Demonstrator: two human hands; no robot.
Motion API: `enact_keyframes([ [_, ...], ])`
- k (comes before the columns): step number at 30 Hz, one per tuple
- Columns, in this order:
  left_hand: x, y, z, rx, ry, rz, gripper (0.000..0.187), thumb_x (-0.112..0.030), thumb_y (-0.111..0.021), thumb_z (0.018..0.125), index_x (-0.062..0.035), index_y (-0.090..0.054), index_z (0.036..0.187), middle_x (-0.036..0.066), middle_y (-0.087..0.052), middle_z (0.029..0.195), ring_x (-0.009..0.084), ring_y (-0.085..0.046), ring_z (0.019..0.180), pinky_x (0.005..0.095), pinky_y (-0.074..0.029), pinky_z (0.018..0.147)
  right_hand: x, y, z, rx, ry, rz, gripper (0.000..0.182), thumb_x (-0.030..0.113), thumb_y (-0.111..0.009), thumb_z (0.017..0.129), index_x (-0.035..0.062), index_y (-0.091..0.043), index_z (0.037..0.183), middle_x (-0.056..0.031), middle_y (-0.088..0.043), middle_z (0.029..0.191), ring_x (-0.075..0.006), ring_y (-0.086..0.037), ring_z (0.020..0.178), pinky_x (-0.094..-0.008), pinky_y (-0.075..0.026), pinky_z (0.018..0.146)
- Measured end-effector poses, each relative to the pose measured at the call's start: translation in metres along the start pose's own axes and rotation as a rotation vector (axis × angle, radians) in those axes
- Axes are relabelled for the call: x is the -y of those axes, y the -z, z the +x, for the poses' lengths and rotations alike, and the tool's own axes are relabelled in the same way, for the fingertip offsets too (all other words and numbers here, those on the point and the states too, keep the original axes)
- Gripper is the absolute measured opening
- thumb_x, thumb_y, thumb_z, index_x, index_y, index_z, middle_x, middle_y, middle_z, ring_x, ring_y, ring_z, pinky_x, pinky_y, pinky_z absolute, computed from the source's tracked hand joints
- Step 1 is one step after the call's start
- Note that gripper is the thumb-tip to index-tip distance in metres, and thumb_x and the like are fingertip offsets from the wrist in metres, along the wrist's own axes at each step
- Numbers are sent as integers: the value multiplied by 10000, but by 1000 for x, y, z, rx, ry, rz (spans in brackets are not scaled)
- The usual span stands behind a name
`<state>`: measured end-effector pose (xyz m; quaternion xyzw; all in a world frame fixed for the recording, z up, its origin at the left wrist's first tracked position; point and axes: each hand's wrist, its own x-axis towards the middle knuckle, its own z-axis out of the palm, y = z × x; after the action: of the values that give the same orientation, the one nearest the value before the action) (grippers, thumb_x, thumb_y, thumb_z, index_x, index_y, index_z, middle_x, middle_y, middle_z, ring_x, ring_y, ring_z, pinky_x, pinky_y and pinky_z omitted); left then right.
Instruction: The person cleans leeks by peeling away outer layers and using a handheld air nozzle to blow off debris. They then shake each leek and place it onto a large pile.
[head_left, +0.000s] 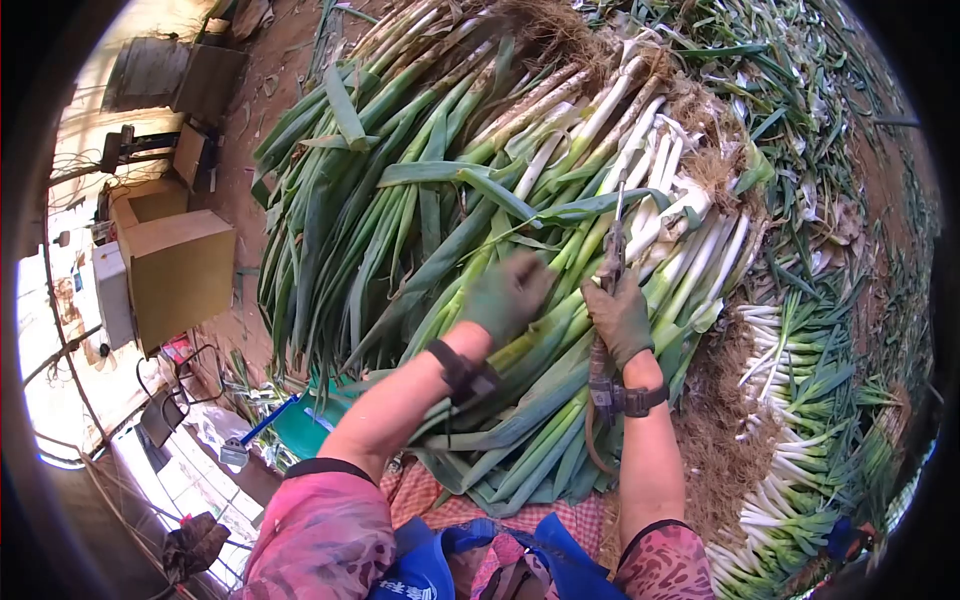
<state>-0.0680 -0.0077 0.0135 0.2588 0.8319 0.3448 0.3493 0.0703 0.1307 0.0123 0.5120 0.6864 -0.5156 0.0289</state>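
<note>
Head: tool point(615, 243) in right grip point(617, 318)

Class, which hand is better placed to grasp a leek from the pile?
Probably the left hand: though blurred, it is over the leeks with no tool visible, whereas the right hand grips a narrow-tipped tool.

Leek leaves point(335, 230) are coloured deep green, stalks point(698, 258) are shaded to white, and roots point(712, 178) are tinged brown. The left hand point(510, 297) and right hand point(618, 318) are toned dull green. The pink right sleeve point(665, 568) is spotted darker; the blue garment point(425, 568) is lettered white; cloth point(565, 515) is checked red.
</note>
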Motion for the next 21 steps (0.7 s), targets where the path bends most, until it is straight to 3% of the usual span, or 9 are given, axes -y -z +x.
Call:
enact_keyframes([
  [1, 5, 29, 24, -248, -91, 95, 364, -362, -694, 876, -51, -656, 1062, 166, -692, 940, 358, -658, 869, 431, -517, 794, 5, 0, -7, 9, 24, 38, 362, 315, -693, 850, 16, -573, 1015, -166, -672, 825, -331, -673, 760, -405, -516, 709],
  [2, 22, 61, 52, -314, -97, 396, 435, -363, -692, 872, -67, -625, 1184, 178, -669, 1093, 357, -626, 1013, 443, -493, 876, 5, -3, -13, -2, 57, 27, 348, 306, -690, 857, 16, -572, 1009, -160, -673, 821, -325, -674, 757, -398, -518, 705],
  [3, 42, 82, 75, -359, 120, 697, 700, -413, -728, 831, -94, -483, 1403, 191, -555, 1344, 363, -522, 1241, 458, -423, 1025, 5, -6, -21, -13, 93, 13, 334, 297, -687, 863, 17, -571, 1003, -154, -674, 817, -320, -676, 754, -390, -520, 702],
  [6, 98, 127, 124, -129, 429, 977, 1032, -469, -760, 765, -105, -216, 1564, 169, -368, 1540, 362, -364, 1418, 456, -321, 1159, 21, -10, -39, 6, 111, 49, 311, 275, -683, 876, 6, -553, 964, -149, -675, 805, -306, -684, 762, -371, -525, 706],
  [8, 74, 141, 133, -7, 471, 957, 889, -406, -746, 778, -107, -338, 1509, 187, -399, 1522, 374, -444, 1364, 454, -398, 1106, 25, -11, -45, 40, 73, 81, 312, 271, -687, 872, 4, -544, 947, -159, -675, 806, -309, -687, 767, -371, -526, 711],
  [9, 76, 147, 139, 0, 449, 943, 789, -385, -742, 774, -108, -416, 1436, 188, -464, 1454, 367, -489, 1315, 451, -422, 1076, 26, -13, -48, 25, 104, 157, 248, 165, -715, 832, 21, -550, 947, -75, -587, 766, -193, -584, 691, -325, -490, 674],
  [14, 56, 166, 130, 55, 317, 921, 354, -308, -725, 770, -104, -664, 1053, 173, -685, 1121, 350, -647, 1085, 455, -510, 921, 22, -11, -52, 62, 69, 96, 284, 195, -722, 830, 7, -548, 953, -80, -595, 775, -197, -592, 705, -329, -494, 687],
  [18, 15, 141, 68, 34, 228, 778, 376, -320, -739, 738, -117, -682, 1049, 144, -705, 1062, 350, -675, 1007, 457, -529, 889, 34, -5, -61, 113, 41, 139, 342, 255, -717, 837, 1, -551, 993, -138, -659, 828, -271, -661, 774, -367, -515, 712],
  [21, -20, 104, -5, 171, 166, 728, 385, -340, -742, 725, -95, -645, 1005, 172, -669, 1017, 379, -664, 944, 466, -528, 845, 39, -8, -68, 240, -60, 217, 337, 240, -719, 840, 3, -560, 1019, -113, -625, 810, -255, -619, 740, -360, -512, 715],
])
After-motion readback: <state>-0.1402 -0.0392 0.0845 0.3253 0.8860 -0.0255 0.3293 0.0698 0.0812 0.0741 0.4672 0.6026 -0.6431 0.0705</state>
